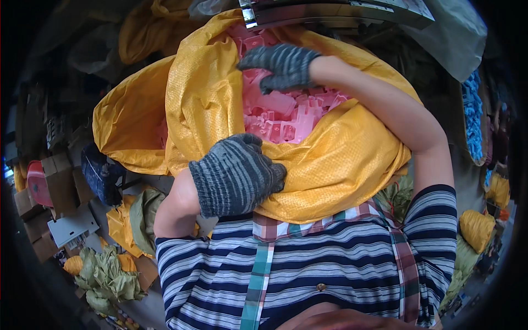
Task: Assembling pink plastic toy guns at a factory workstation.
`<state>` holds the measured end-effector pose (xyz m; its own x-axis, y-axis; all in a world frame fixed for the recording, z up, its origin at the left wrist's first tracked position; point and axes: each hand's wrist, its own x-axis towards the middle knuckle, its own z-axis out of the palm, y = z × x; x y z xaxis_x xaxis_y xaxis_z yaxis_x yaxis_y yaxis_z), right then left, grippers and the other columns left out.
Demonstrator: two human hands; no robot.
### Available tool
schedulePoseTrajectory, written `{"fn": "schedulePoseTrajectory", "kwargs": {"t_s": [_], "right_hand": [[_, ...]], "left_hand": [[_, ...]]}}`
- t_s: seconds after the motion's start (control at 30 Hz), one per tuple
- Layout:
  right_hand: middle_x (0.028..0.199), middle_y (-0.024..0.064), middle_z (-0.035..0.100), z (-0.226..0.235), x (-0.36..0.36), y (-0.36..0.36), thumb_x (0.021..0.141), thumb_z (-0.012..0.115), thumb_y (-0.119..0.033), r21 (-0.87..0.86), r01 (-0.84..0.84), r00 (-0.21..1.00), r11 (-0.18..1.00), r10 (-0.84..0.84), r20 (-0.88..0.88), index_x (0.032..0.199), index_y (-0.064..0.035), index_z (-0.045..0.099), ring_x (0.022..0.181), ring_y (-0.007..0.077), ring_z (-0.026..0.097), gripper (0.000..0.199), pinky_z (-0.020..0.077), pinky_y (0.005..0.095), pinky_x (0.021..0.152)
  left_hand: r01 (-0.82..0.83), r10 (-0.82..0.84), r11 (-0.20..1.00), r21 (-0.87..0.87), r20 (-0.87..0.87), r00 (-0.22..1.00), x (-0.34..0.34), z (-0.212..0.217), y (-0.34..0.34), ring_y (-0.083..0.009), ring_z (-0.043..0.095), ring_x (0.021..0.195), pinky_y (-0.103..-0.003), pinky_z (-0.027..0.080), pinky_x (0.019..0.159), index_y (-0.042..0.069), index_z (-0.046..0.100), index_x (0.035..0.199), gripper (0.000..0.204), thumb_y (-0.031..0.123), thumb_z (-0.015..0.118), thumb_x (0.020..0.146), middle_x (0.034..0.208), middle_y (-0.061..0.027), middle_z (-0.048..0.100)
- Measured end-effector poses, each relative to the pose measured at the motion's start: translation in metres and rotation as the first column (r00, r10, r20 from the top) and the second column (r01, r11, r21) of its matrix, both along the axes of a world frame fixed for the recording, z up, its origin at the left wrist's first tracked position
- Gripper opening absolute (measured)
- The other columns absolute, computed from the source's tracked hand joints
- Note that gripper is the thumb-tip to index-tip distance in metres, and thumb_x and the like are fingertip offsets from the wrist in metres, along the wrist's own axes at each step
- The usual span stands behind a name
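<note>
Cluttered floor: yellow sack (330,165) fronts boxes (41,209).

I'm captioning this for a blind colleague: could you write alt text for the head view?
A person in a striped shirt hugs a large yellow woven sack full of pink plastic parts. The gloved left hand grips the sack's near edge while the gloved right hand rests on the parts at its open mouth. More yellow sacks, cardboard boxes and dried leaves lie around.
</note>
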<state>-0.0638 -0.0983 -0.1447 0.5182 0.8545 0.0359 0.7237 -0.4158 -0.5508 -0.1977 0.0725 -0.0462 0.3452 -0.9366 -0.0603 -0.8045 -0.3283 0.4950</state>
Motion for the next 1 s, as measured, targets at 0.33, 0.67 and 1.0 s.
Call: {"fn": "schedulePoseTrajectory", "kwargs": {"t_s": [0.33,0.67,1.0], "right_hand": [[0.102,0.0157,0.061,0.057,-0.008,-0.043,0.069,0.067,-0.01,-0.19,-0.035,0.999,0.981,0.042,0.029,0.131,-0.006,0.039,0.089,0.0299,0.061,0.069,0.0499,0.0359,0.08],[0.124,0.0123,0.049,0.133,-0.059,-0.062,0.082,0.063,-0.01,0.577,0.498,0.853,0.647,-0.247,-0.459,0.13,-0.0054,0.041,0.108,0.0223,0.054,0.053,0.0454,0.0328,0.091],[0.109,0.0122,0.057,0.132,-0.039,-0.085,0.07,0.073,-0.009,0.324,-0.001,0.932,0.946,-0.117,0.342,0.1,-0.0051,0.057,0.104,0.0276,0.056,0.035,0.0458,0.0351,0.087]], "left_hand": [[-0.303,0.285,0.95,-0.07,-0.198,0.938,0.028,0.001,0.028,-0.0327,0.061,0.083,-0.037,0.048,0.079,-0.003,0.061,0.1,0.037,0.03,0.059,0.084,0.087,-0.02,0.063],[-0.503,0.603,0.641,-0.58,-0.025,0.798,0.072,-0.026,0.014,-0.0243,0.059,0.09,-0.03,0.05,0.075,0.006,0.053,0.12,0.037,-0.001,0.056,0.084,0.108,-0.0149,0.057],[-0.557,0.551,0.661,-0.503,-0.178,0.815,0.092,0.011,0.01,-0.0147,0.059,0.078,-0.028,0.048,0.069,0.003,0.06,0.105,0.023,0.016,0.056,0.088,0.09,-0.0073,0.063]]}}
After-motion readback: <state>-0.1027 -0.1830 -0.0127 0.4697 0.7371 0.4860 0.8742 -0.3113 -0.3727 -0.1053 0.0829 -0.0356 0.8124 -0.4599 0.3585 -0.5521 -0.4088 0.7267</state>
